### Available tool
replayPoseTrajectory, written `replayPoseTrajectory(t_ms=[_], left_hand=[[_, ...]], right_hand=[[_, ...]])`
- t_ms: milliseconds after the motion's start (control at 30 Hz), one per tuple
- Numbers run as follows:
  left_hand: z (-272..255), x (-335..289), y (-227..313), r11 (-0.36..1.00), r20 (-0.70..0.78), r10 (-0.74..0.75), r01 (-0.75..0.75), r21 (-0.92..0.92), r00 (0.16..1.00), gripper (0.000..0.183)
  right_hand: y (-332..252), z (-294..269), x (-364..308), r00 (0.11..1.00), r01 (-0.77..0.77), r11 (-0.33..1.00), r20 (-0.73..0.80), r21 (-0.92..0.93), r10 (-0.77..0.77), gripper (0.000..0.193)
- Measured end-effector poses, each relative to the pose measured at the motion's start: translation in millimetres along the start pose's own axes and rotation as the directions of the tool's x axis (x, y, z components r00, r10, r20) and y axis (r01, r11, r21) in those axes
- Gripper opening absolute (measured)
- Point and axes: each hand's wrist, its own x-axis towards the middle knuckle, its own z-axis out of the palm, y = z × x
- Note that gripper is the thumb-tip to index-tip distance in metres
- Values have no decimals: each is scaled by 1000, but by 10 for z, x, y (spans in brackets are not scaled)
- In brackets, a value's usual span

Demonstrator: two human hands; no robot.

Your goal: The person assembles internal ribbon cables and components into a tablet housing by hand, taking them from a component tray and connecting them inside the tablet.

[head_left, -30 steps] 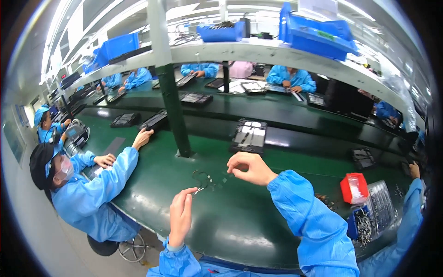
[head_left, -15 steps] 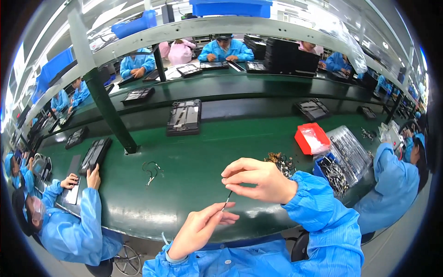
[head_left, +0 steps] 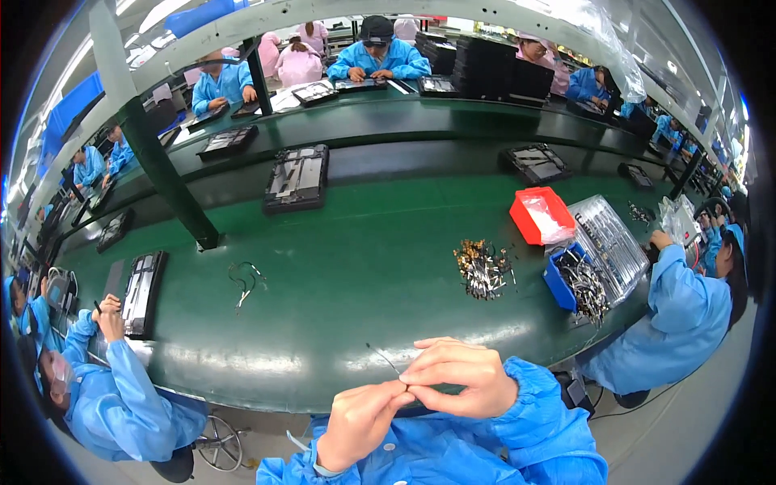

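Just over the near edge of the green bench, my two hands meet at the fingertips. My left hand [head_left: 360, 419] is pinched closed, and so is my right hand [head_left: 462, 377], both on a thin dark cable [head_left: 383, 356]. Its free end sticks up and to the left; the other end is hidden between my fingers. Beyond my right hand lies a loose pile of small gold, black and silver parts [head_left: 485, 271]. A few loose thin cables [head_left: 246, 283] rest on the bench to the left.
A red bin [head_left: 529, 228] with clear bags, a blue bin [head_left: 558, 287] of small parts and a clear ribbed tray [head_left: 618, 250] stand right. Black device housings [head_left: 296, 178] lie farther back. A green post [head_left: 174, 190] rises left. Co-workers sit on both sides and opposite.
Both hands have come down toward me and closed together on the cable; earlier they were apart with it stretched between them. The view has shifted, and the left co-worker now holds a dark pen-like tool.
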Motion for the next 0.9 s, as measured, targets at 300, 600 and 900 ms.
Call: replayPoseTrajectory(t_ms=[300,600,900], left_hand=[[168,-127,-77,990,84,-9,21,-142,996,17],[321,-262,85,879,111,-322,340,-334,940,28],[322,-257,22,998,2,-34,34,-52,999,37]], right_hand=[[23,3,-169,923,-382,889,55,253,380,12],[-74,-64,-399,959,-156,927,-279,-340,59,19],[-114,56,-335,992,43,912,-88,-408,-86,25]])
